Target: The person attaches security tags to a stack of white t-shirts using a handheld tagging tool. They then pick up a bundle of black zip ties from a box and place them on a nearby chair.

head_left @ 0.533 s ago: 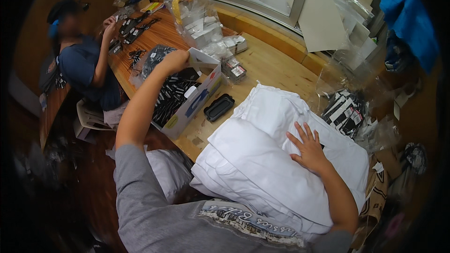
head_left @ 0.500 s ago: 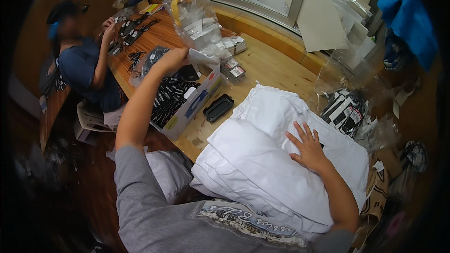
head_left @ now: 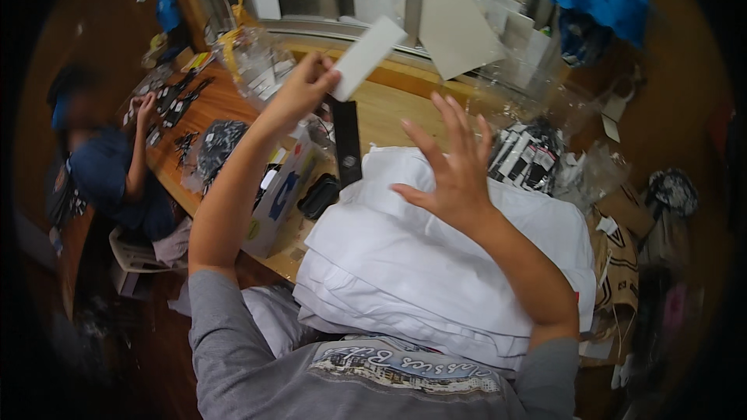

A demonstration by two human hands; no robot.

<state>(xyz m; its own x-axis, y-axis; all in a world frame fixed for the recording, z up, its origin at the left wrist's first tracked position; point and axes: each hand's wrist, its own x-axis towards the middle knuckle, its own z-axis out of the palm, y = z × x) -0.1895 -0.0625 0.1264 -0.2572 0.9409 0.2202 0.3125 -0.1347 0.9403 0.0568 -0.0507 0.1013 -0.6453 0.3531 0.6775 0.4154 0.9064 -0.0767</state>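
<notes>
Card, white and oblong, is pinched at its lower end in the grip of the left hand, between thumb and fingers; the rest slants up and to the right beyond the fingertips. A black strip hangs just below that grip, and whether it is joined to the card cannot be told. The right hand holds nothing, its fingers spread over the white cloth, to the right of the strip. Left of the cloth, a black case and a box rest on the table.
</notes>
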